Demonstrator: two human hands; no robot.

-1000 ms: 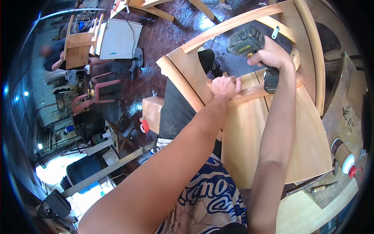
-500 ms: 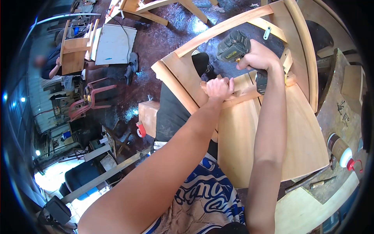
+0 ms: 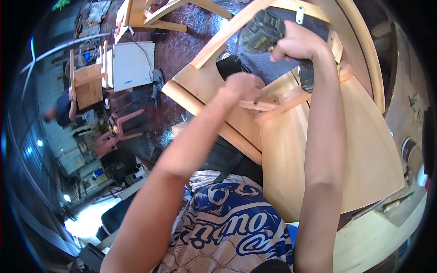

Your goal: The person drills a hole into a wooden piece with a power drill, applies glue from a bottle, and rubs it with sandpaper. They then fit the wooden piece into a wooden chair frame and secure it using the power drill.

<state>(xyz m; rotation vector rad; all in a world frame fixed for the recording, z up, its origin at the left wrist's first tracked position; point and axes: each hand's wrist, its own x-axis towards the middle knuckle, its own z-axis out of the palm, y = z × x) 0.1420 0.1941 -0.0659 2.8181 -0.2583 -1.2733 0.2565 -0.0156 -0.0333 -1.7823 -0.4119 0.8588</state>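
My right hand [image 3: 300, 41] grips a dark cordless drill [image 3: 261, 32], its battery end toward the far left. The drill's body [image 3: 307, 75] points down at the inner corner of a pale wooden chair frame [image 3: 218, 109]. Slightly blurred, my left hand [image 3: 245, 86] has curled fingers above a small wooden corner block [image 3: 259, 105]; whatever they hold is hidden. A dark screw or hole shows in that block. The chair's broad flat panel [image 3: 284, 159] lies between my arms.
A workbench [image 3: 400, 132] at right bears loose screws and a glue bottle [image 3: 412, 157]. Another wooden chair frame [image 3: 159, 16] stands at the top. On the left are a red plastic stool [image 3: 120, 127], a white board [image 3: 132, 66] and a person [image 3: 63, 107] beside wooden furniture.
My left hand has come up off the corner block and moved left. The drill stays in my right hand near the frame's corner. The whole view has shifted and tilted.
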